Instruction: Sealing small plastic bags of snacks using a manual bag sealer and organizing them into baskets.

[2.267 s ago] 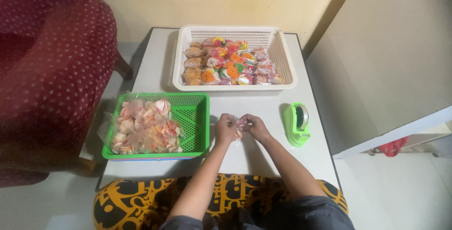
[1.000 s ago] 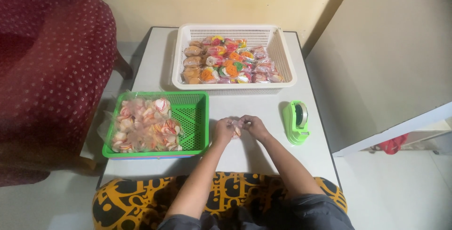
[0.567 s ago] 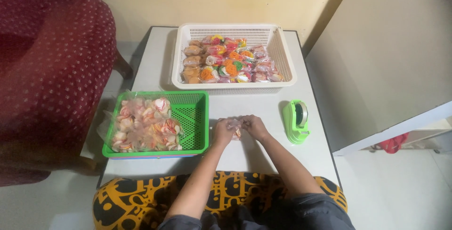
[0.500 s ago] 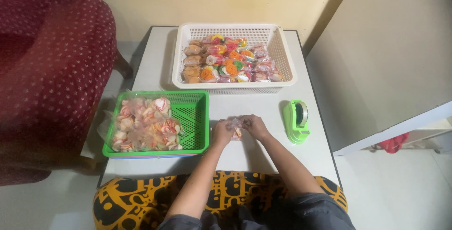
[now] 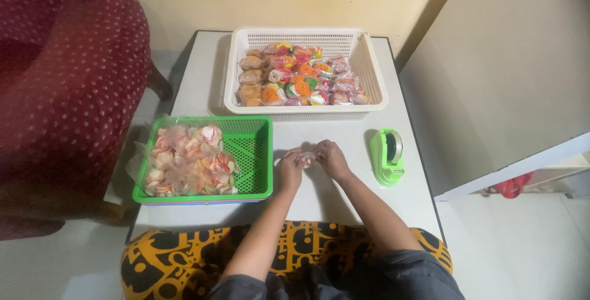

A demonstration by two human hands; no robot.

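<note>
A small clear packet (image 5: 306,158) is pinched in the grip of both hands, left (image 5: 290,166) and right (image 5: 332,158), above the tabletop (image 5: 344,137). Loosely pinched, it could slip or spill.

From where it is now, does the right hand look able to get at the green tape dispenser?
Probably yes: the right hand is busy pinching a small clear packet with the left hand, but only bare table lies between it and the tape dispenser.

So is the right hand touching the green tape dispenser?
Apart. The head view shows bare white table between the right hand and the tape dispenser.
</note>
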